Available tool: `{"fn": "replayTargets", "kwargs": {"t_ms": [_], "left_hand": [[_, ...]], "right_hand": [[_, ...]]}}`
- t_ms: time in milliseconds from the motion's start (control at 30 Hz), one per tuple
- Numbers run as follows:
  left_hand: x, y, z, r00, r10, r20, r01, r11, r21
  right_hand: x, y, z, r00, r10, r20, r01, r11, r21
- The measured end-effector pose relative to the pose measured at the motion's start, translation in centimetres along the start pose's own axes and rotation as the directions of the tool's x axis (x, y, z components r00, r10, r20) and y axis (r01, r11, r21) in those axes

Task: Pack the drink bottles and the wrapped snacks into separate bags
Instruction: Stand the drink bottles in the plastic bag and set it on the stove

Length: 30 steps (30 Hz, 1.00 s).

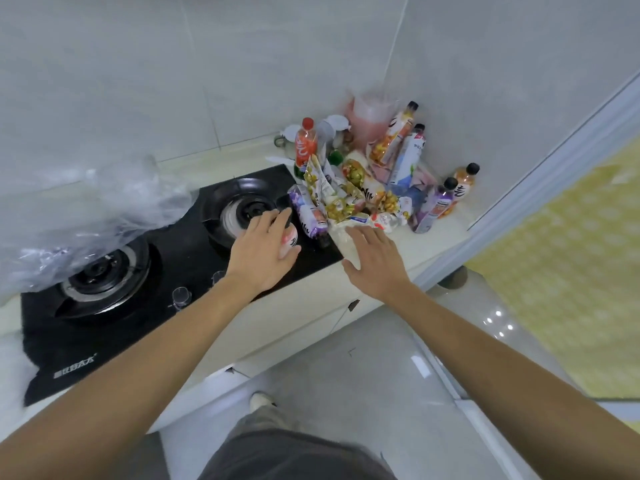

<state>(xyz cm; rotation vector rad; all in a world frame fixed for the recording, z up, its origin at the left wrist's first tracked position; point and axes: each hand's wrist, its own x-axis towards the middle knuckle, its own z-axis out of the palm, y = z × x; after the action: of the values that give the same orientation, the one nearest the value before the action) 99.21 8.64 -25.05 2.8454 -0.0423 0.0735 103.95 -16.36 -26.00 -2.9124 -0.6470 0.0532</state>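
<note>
Black stove [145,327] beside heaped snacks [346,195], left hand [263,251] around pink bottle [290,241], right hand [375,261] spread.

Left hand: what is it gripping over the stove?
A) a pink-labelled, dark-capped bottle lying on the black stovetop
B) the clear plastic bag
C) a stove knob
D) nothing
A: the left hand curls around the pink-labelled bottle lying on the stovetop.

Pale counter [408,252] — hob [180,271], bottles [408,157], snacks [346,192].
</note>
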Motion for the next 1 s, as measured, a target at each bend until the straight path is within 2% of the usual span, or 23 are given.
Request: {"fn": "replayTargets", "kwargs": {"t_ms": [133, 300, 400, 500, 600, 667, 733, 800, 900, 1000], "left_hand": [[3.5, 0.0, 1.1, 0.996, -0.053, 0.075, 0.054, 0.998, -0.013], [5.3, 1.1, 2.8, 0.974, -0.199, 0.108, 0.21, 0.973, -0.098], [5.8, 2.2, 4.0, 0.958, -0.278, 0.067, 0.284, 0.951, -0.118], [6.3, 3.6, 4.6, 0.923, -0.384, 0.04, 0.386, 0.915, -0.12], [7.0, 5.1, 5.0, 0.871, -0.49, 0.01, 0.488, 0.865, -0.12], [7.3, 6.0, 5.3, 0.852, -0.524, -0.017, 0.517, 0.845, -0.132], [7.7, 6.7, 5.5, 0.83, -0.556, -0.042, 0.547, 0.826, -0.137], [7.7, 7.3, 5.7, 0.809, -0.583, -0.07, 0.57, 0.809, -0.145], [6.9, 8.0, 5.9, 0.779, -0.619, -0.101, 0.596, 0.78, -0.19], [5.6, 9.0, 5.7, 0.741, -0.663, -0.107, 0.626, 0.74, -0.246]], "right_hand": [[3.4, 4.1, -1.0, 0.997, 0.049, -0.051, -0.051, 0.998, -0.038], [7.3, 11.9, -3.0, 0.972, 0.163, -0.172, -0.186, 0.974, -0.131], [9.8, 17.3, -3.6, 0.964, 0.22, -0.147, -0.243, 0.955, -0.168], [11.5, 21.4, -3.0, 0.97, 0.233, -0.061, -0.241, 0.953, -0.182], [12.6, 24.5, -2.3, 0.981, 0.193, -0.013, -0.194, 0.978, -0.074], [13.0, 26.1, -1.6, 0.985, 0.164, -0.044, -0.16, 0.984, 0.078], [13.1, 27.7, -1.0, 0.976, 0.201, -0.086, -0.168, 0.942, 0.291], [13.0, 28.6, -0.5, 0.959, 0.277, -0.06, -0.226, 0.874, 0.43], [12.8, 29.6, 0.1, 0.962, 0.273, -0.029, -0.227, 0.852, 0.472], [12.6, 29.1, -0.2, 0.985, 0.161, -0.059, -0.125, 0.908, 0.4]]}}
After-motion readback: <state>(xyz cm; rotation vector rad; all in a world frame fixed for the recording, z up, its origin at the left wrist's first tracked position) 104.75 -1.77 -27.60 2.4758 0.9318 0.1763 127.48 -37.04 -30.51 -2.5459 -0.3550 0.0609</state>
